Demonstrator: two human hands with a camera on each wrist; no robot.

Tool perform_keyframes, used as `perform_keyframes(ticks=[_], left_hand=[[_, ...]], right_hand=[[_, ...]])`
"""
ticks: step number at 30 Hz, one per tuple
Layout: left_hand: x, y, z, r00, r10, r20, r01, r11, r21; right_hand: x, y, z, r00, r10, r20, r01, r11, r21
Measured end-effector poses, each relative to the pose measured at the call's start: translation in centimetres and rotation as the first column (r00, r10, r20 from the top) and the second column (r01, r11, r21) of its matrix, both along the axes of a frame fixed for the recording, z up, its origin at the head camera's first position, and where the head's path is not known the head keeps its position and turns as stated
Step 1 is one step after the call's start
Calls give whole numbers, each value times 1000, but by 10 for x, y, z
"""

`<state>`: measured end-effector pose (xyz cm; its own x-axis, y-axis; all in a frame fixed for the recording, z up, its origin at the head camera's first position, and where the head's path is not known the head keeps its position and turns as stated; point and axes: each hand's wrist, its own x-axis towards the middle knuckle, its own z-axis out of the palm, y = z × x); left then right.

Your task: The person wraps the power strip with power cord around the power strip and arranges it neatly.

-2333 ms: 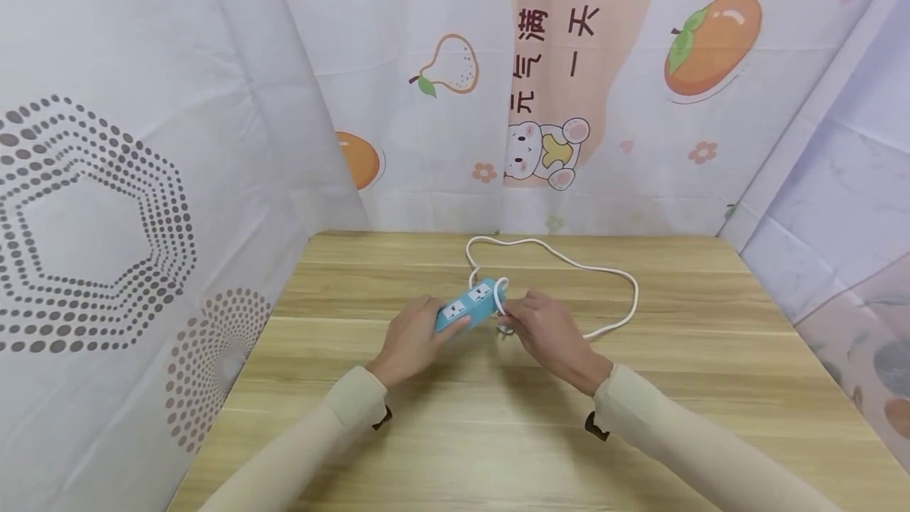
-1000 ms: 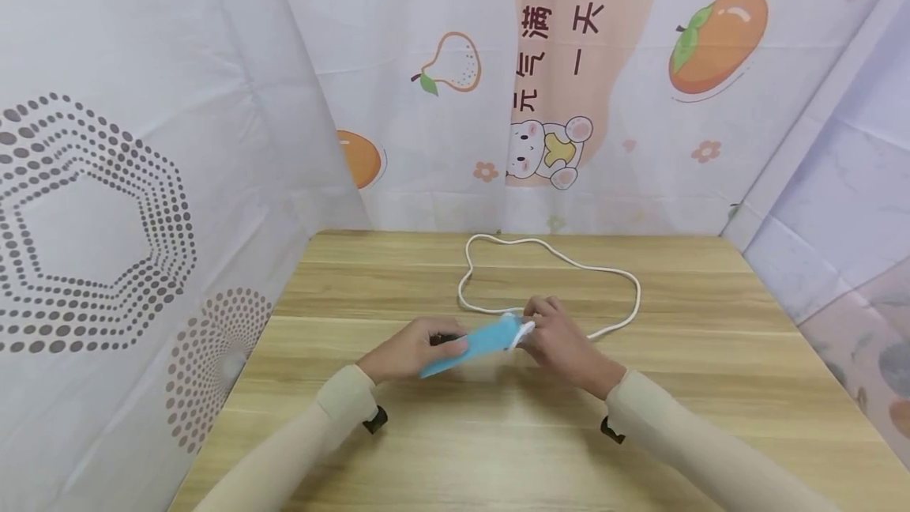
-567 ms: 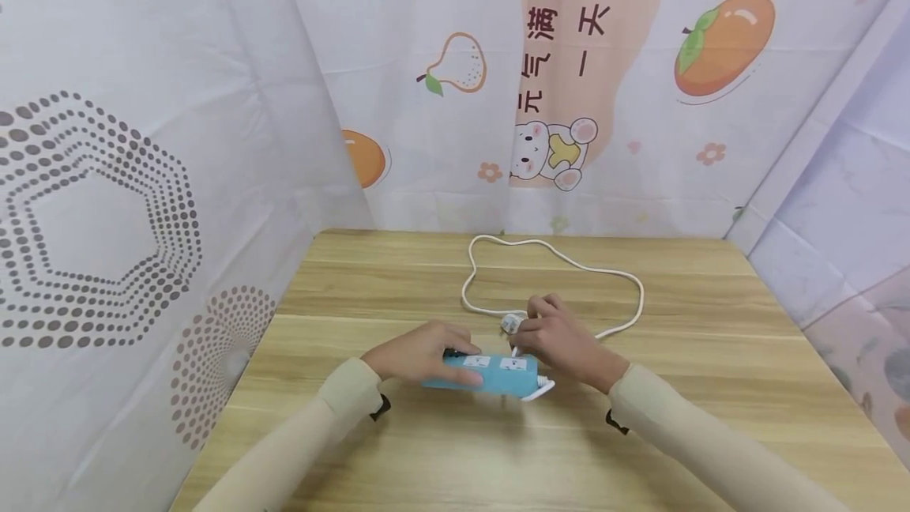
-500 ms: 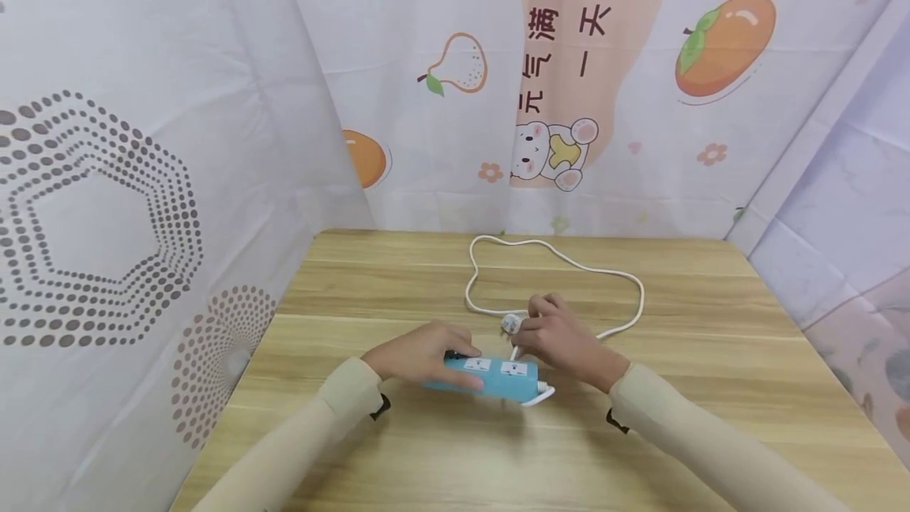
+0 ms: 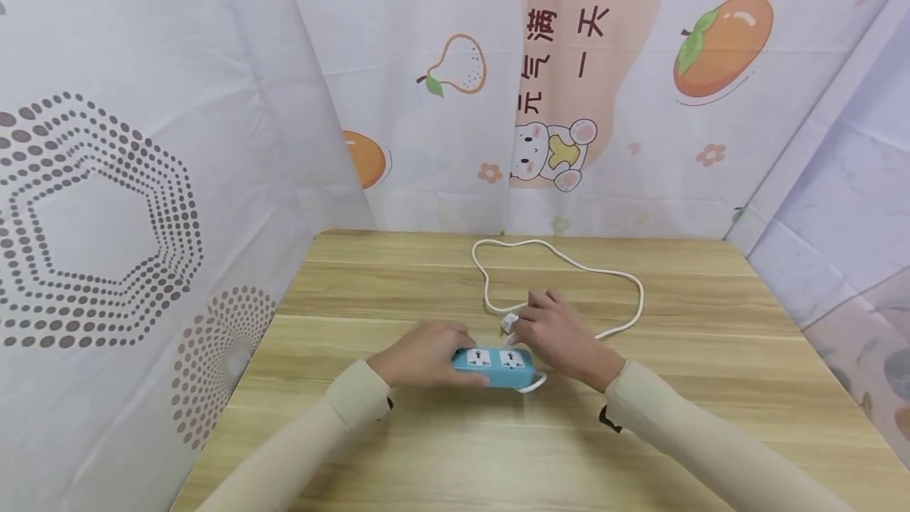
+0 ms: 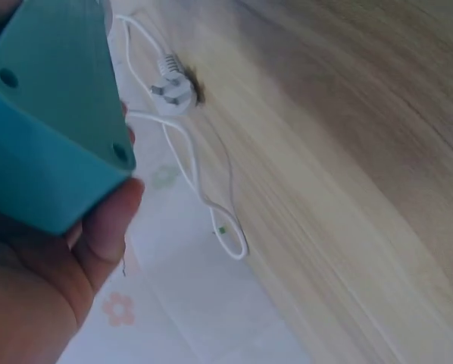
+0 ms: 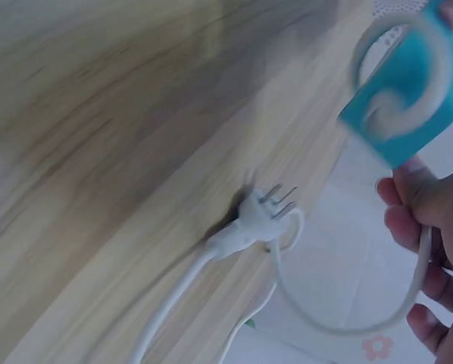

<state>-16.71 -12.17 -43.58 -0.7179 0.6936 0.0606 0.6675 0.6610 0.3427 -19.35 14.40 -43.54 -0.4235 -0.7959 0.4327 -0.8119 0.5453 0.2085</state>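
A blue power strip (image 5: 498,378) with two white socket faces is held close over the table, sockets up in the head view. My left hand (image 5: 425,354) grips its left end, thumb along the near side. In the left wrist view the strip's underside (image 6: 60,83) shows screw holes. My right hand (image 5: 558,340) pinches the white cord (image 7: 421,265) just behind the strip's right end. From that end the cord bends round underneath toward my right fingers. A white plug (image 5: 509,322) with metal prongs lies beyond the strip, beside my right fingertips.
The rest of the cord (image 5: 604,269) lies in a wide loop on the wooden table (image 5: 398,275), toward its back edge. Printed curtains (image 5: 412,148) hang behind the table and at both sides.
The strip was slanted with cord over its right end, then turned on its side and came nearer; now it is level, sockets up. The right hand keeps the cord; the table loop narrowed at its left.
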Motion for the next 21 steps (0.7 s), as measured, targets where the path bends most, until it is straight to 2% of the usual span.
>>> perform_keyframes(ticks=[4, 7, 13, 18, 21], left_hand=[[2, 4, -2, 994, 90, -68, -93, 995, -35], [4, 6, -4, 984, 148, -95, -153, 987, -52], [7, 9, -7, 965, 211, -154, -225, 971, -76], [6, 5, -11, 942, 274, -194, -290, 955, -58], [3, 1, -12, 922, 306, -237, -325, 945, -43]], right_hand=[[3, -3, 4, 999, -38, 19, 38, 999, -24], [5, -5, 6, 998, -65, 14, 66, 998, -23], [8, -6, 3, 996, -88, 9, 88, 996, -34], [9, -6, 3, 995, -92, 25, 94, 992, -87], [10, -6, 2, 995, -89, 49, 95, 988, -126]])
